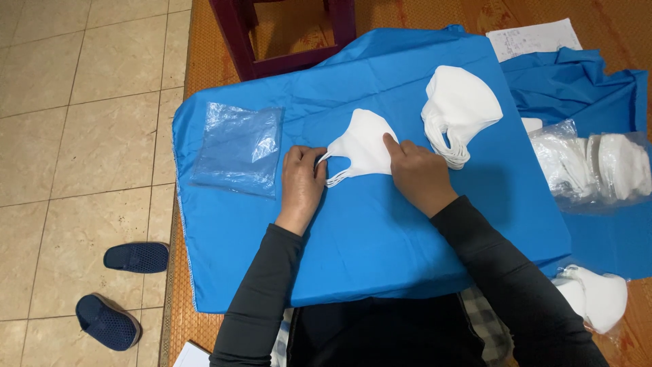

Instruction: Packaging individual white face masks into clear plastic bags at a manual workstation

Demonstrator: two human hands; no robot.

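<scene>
Left hand (302, 180) pinched the ear loops; right hand (415, 173) pressed flat on the small stack of white fabric masks (363, 144), tabletop centre. Risk: stack could splay; clear plastic bag (238, 146) at 9 o'clock.

A face mask (363, 146) lies at the middle of the cloth-covered surface (380, 238). The left hand (302, 180) rests at the mask's left edge, on its ear loops; the right hand (418, 173) presses on its right edge. Left of the mask lies a stack of plastic bags (238, 147). Right of the mask, just behind the right hand, sits a pile of masks (458, 112). Farther right lies a bag of masks (591, 166). Well left of the mask, a pair of slippers (122, 289) stands on the floor.
</scene>
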